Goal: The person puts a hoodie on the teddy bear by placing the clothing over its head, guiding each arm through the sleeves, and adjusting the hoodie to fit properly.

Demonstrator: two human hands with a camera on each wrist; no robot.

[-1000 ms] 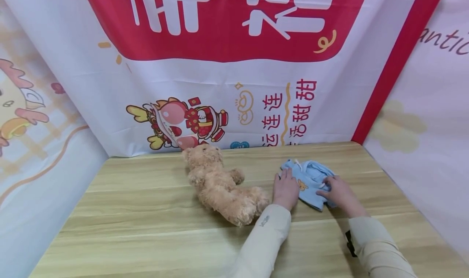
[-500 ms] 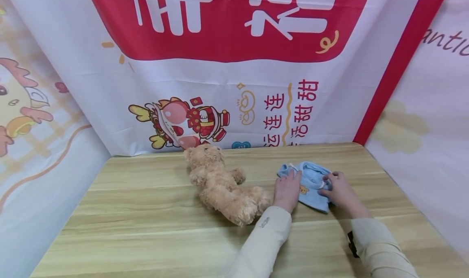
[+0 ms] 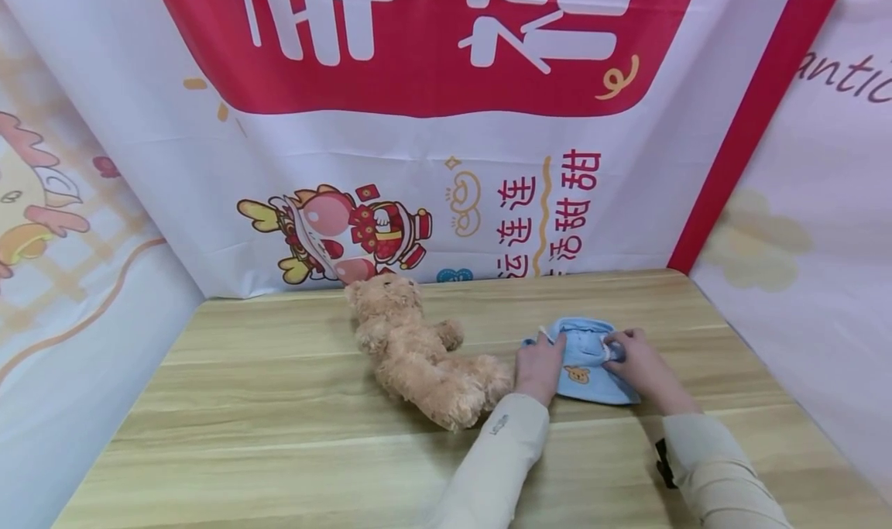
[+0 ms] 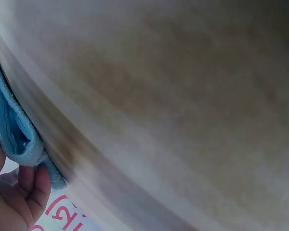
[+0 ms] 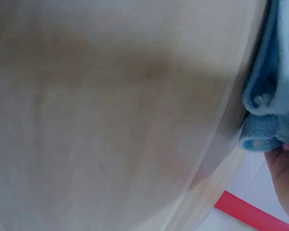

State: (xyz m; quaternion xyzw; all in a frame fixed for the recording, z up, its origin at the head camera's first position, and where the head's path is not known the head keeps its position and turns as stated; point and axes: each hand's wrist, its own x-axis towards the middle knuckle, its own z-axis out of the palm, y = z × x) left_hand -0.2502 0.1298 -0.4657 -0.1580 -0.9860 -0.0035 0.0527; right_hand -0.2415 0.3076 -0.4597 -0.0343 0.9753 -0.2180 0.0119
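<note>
A small light-blue plush hoodie (image 3: 598,386) with a bear patch and a white drawstring lies on the wooden table, its hem towards the person. My left hand (image 3: 540,366) grips its left side, fingertips near the sleeve. On the other side my right hand (image 3: 643,365) pinches the cloth by the right sleeve. In the left wrist view, curled fingers (image 4: 31,192) hold the folded edge of the hoodie (image 4: 21,144). The right wrist view has the rolled sleeve (image 5: 262,132) at the right hand (image 5: 284,178), whose fingers are partly hidden.
A light-brown teddy bear (image 3: 411,351) lies on its back left of the hands, its feet close to the left sleeve cuff. The wooden table (image 3: 244,428) ends at a printed cloth backdrop (image 3: 432,157), with more printed cloth at both sides.
The hoodie has been turned so its hem now faces the person and its front lies straighter between the hands. Both hands have kept hold, shifting slightly. The teddy bear has stayed put.
</note>
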